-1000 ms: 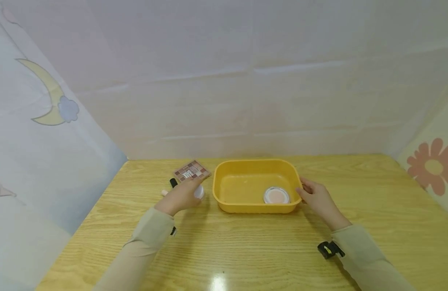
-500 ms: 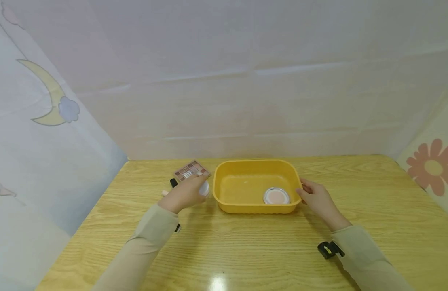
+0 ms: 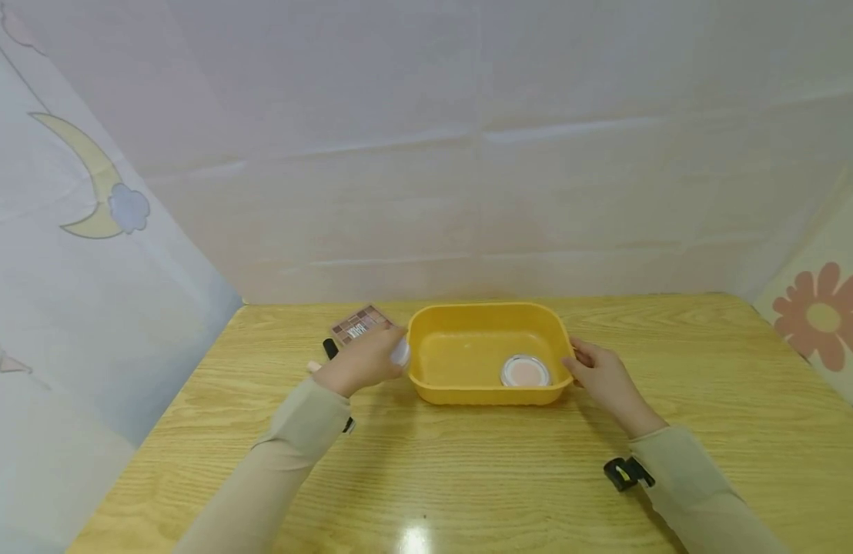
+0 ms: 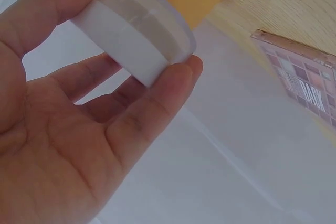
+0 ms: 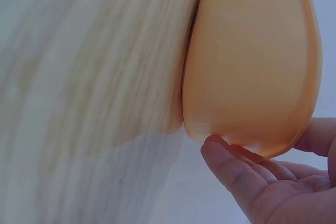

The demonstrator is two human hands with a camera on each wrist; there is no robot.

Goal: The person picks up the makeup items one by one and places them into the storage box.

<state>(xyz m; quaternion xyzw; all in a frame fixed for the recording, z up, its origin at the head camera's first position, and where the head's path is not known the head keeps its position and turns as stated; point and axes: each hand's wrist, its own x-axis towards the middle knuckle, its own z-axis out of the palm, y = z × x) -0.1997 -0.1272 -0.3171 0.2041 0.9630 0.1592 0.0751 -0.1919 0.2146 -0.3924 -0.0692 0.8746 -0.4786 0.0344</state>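
Observation:
My left hand [image 3: 367, 360] holds a round, white and clear cosmetic jar [image 4: 142, 30] between thumb and fingers, raised at the left end of a yellow plastic basin [image 3: 482, 396]. In the left wrist view the jar is tilted, its clear upper part showing a greyish-beige band. At the basin's right end, my right hand [image 3: 600, 377] grips the wall, thumb at the rim and fingers against the outside. A round compact [image 3: 525, 372] with a pale pink centre lies inside the basin, near its front right corner.
A makeup palette [image 3: 360, 319] with several brown and pink squares lies behind my left hand. Beside it is a black-capped item [image 3: 330, 348], partly hidden, with a small beige end [image 3: 313, 367] nearby. A printed cloth wall [image 3: 468, 192] borders the wooden table [image 3: 496, 477].
My left hand has moved a short way right with the jar, from beside the palette to the basin's left rim. My right hand and the basin stay almost still.

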